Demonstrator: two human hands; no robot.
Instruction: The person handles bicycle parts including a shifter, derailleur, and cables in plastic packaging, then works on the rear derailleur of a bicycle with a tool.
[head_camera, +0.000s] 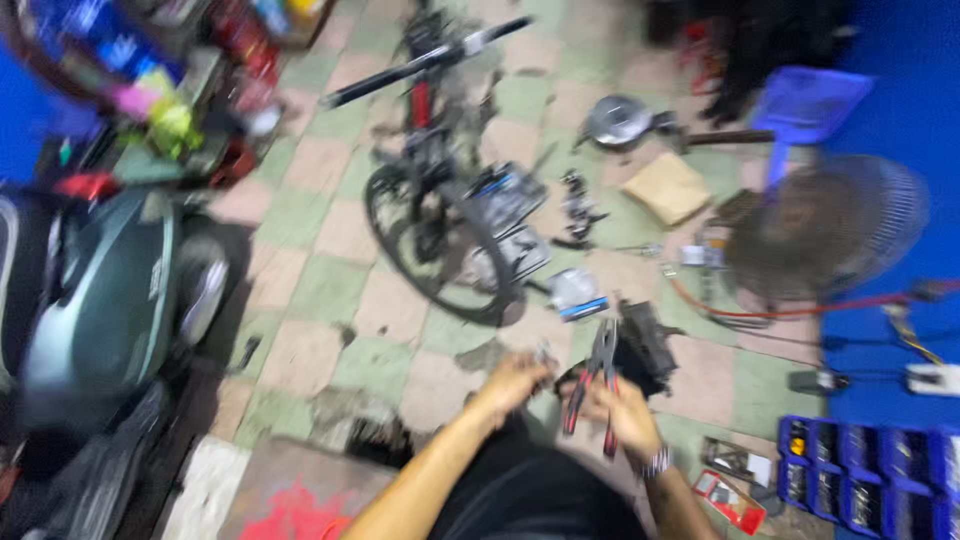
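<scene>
The picture is motion-blurred. My right hand (625, 410) grips a pair of pliers (598, 385) with red and black handles, jaws pointing up and away from me. My left hand (515, 382) is closed around a small metal part just left of the pliers; the blur hides what it is. Both hands hover low over a tiled floor, right in front of a dark blocky part (648, 345).
A bicycle (440, 200) lies on the checkered floor ahead. A grey-green scooter (95, 300) stands at left. A standing fan (825, 235) and a blue stool (805, 105) are at right. Blue parts bins (865, 480) sit at lower right. Loose tools and a cardboard piece (668, 187) scatter between.
</scene>
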